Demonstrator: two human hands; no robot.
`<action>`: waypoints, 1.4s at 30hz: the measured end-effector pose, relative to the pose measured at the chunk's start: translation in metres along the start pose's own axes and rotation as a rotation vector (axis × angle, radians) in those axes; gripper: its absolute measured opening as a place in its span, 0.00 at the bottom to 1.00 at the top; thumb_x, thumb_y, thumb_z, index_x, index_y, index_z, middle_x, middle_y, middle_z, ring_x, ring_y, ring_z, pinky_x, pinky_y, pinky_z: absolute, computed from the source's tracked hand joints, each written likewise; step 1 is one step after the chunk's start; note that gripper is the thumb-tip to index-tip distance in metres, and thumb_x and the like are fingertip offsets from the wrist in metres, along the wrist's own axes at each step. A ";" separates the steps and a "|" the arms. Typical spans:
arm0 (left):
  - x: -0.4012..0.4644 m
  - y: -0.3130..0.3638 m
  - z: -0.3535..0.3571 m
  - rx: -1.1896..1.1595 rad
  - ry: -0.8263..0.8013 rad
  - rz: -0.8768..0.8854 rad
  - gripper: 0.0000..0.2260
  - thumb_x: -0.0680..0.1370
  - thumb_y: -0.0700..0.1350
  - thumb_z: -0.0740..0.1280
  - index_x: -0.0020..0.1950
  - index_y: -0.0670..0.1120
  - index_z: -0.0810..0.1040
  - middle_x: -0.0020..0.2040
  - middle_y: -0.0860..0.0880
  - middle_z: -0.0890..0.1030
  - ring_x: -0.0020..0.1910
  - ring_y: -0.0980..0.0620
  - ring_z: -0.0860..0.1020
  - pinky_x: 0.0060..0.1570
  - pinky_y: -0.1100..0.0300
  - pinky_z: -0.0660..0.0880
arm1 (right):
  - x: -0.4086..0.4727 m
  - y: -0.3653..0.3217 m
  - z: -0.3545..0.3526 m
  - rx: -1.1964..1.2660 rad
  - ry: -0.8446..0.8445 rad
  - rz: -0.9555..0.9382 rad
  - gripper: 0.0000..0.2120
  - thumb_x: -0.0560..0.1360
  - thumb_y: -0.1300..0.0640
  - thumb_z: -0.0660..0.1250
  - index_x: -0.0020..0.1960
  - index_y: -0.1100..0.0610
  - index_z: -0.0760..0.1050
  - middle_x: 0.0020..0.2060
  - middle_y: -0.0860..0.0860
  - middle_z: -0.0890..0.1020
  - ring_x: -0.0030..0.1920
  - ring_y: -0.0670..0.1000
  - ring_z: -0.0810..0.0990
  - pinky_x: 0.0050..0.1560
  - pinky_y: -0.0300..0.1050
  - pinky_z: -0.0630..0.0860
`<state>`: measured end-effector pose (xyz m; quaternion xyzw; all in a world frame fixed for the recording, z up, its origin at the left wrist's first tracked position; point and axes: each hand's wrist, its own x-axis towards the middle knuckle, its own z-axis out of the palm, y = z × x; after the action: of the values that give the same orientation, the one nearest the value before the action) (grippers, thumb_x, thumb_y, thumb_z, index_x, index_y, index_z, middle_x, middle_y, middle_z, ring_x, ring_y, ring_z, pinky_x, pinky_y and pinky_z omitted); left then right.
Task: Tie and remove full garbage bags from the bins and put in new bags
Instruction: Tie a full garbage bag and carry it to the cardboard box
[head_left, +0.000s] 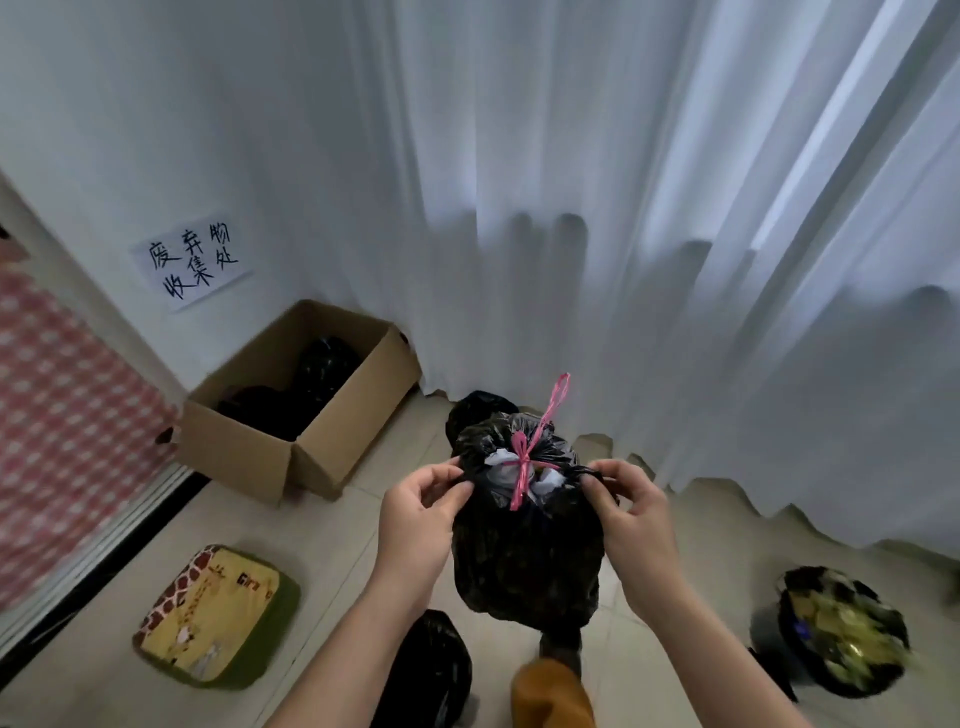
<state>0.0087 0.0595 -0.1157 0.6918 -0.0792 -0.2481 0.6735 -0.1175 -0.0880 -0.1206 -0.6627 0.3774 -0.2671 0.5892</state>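
Full black garbage bag (524, 551) held up off the tiled floor (332, 525), centre of view, between both hands. Left hand (421, 514) pinches the bag's gathered rim on its left side, thumb and forefinger closed on the plastic; right hand (631, 514) does the same on the right side. Both grips sit at about the same height, level with the neck, so neither hand is clearly nearer; the bag hangs directly between them. Long axis of the bag runs vertical, mouth up, bulk hanging below the hands. Neck is cinched with a pink drawstring (530, 462), knotted at the middle, one loop sticking up and tilted right, one tail hanging down the front. Pale contents show through the small gap at the knot. Judgement: tying looks done or nearly so; what is left is carrying the bag off. Likely destination is the open cardboard box (291, 415), which lies up and to the left, nearer the left hand, with dark bags already inside. A paper sign (193, 262) with handwriting is stuck on the wall above it. Another lined bin (844, 631), full and untied, sits low right.
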 end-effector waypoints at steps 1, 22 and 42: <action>0.019 0.001 0.006 -0.003 0.017 -0.008 0.06 0.76 0.34 0.69 0.41 0.43 0.83 0.54 0.54 0.83 0.52 0.54 0.82 0.56 0.55 0.78 | 0.024 -0.001 0.004 -0.008 -0.014 -0.005 0.05 0.76 0.61 0.69 0.44 0.52 0.80 0.46 0.53 0.80 0.50 0.54 0.79 0.58 0.59 0.76; 0.331 0.076 0.054 -0.129 0.488 0.003 0.02 0.76 0.33 0.68 0.47 0.37 0.79 0.56 0.48 0.82 0.54 0.50 0.81 0.55 0.55 0.79 | 0.413 -0.059 0.150 -0.067 -0.467 -0.135 0.10 0.75 0.59 0.71 0.40 0.45 0.79 0.44 0.51 0.81 0.45 0.45 0.79 0.49 0.40 0.73; 0.647 0.090 -0.171 -0.105 0.649 -0.144 0.05 0.76 0.34 0.69 0.42 0.42 0.81 0.54 0.55 0.83 0.53 0.55 0.81 0.57 0.56 0.76 | 0.596 -0.061 0.511 -0.062 -0.583 -0.010 0.05 0.74 0.62 0.71 0.44 0.52 0.79 0.42 0.47 0.82 0.44 0.43 0.78 0.48 0.36 0.72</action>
<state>0.6652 -0.0823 -0.1861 0.7030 0.2011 -0.0654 0.6790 0.6433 -0.2759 -0.1978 -0.7311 0.1967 -0.0566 0.6509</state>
